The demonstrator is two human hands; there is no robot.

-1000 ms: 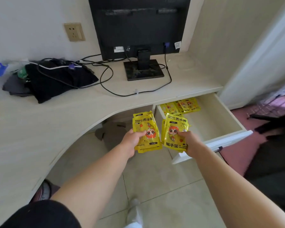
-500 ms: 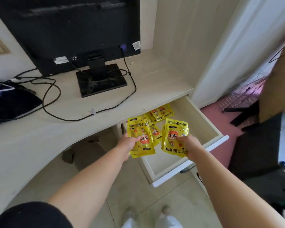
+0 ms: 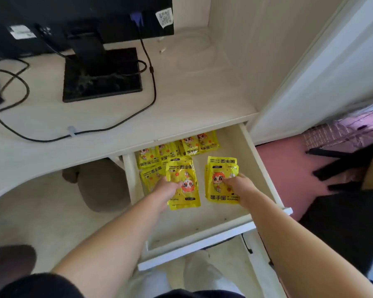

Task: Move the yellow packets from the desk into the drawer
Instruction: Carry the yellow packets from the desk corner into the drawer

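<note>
Downward, left hand (image 3: pixel 168 191), right hand (image 3: pixel 243 190) gripping packets (image 3: pixel 186 168)

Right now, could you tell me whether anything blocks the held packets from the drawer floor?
Nothing visible blocks the right-hand stack; bare drawer floor surrounds it. The left-hand stack partly overlaps loose packets at the drawer's back left.

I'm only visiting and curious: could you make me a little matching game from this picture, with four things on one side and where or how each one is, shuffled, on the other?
Things
1. monitor
2. drawer
3. loose packets
4. right hand

Place or state
A. pulled open
B. grips a stack of packets
C. stands on the desk
D. lie at the back of the drawer

Pairs: 1-C, 2-A, 3-D, 4-B
</note>
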